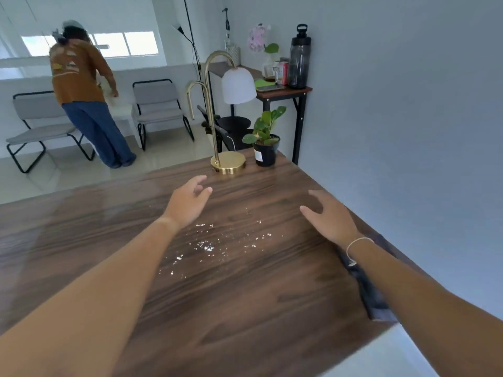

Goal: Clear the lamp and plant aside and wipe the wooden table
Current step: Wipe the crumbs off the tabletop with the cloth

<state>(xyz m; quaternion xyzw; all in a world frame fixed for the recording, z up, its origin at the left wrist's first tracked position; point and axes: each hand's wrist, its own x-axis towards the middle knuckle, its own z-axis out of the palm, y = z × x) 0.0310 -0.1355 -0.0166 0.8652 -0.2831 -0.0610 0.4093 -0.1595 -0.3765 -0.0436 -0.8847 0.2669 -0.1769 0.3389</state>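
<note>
A gold lamp [228,161] with a white dome shade stands at the far edge of the dark wooden table [245,295]. Just right of it sits a small green plant [265,148] in a black pot. White crumbs [209,247] are scattered over the table's middle. My left hand [189,201] hovers open above the table, a short way in front of the lamp base. My right hand [330,217] hovers open near the right edge, fingers spread. A dark grey cloth [373,295] lies along the right edge, partly under my right forearm.
A grey wall runs close along the table's right side. Behind the plant stands a narrow side table [285,92] with a dark bottle, can, glass and flowers. A black chair sits behind the lamp. A person in a brown top [81,85] stands by grey chairs at far left.
</note>
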